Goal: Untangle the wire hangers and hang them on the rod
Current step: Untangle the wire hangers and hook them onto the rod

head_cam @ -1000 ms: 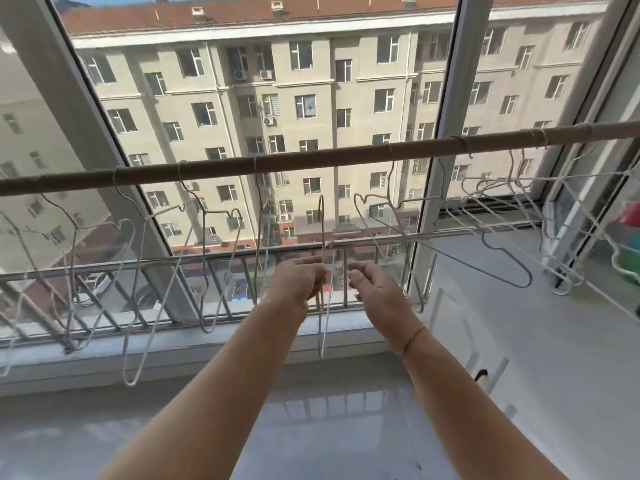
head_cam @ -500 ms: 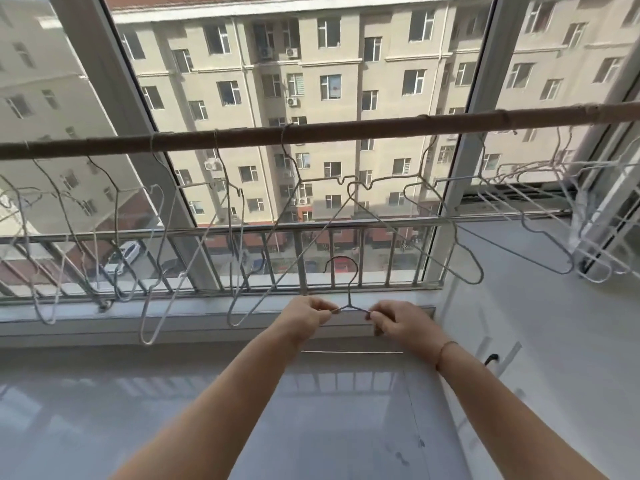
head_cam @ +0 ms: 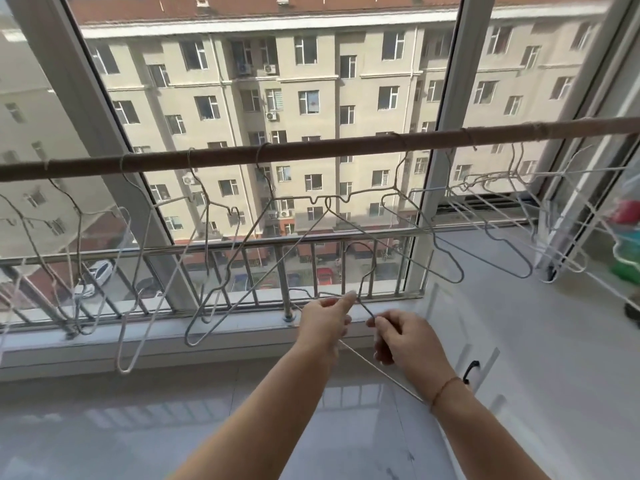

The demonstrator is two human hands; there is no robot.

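Observation:
A brown rod runs across the window at upper middle. Several wire hangers hang from it, some hooked into one another, such as the tangled pair below its middle. I hold one grey wire hanger below the rod, its hook pointing up in front of the railing. My left hand pinches the hanger's left shoulder near the neck. My right hand grips its right shoulder wire, and the bottom bar runs down behind my right wrist.
A metal railing stands outside the glass above the white sill. A white window frame post rises right of centre. More hangers cluster at the rod's right end beside colourful items. A black handle sits low on the right wall.
My hands dropped from just under the rod to sill height, carrying one hanger free of the hanging ones. The hanger has since tilted, its right side lower.

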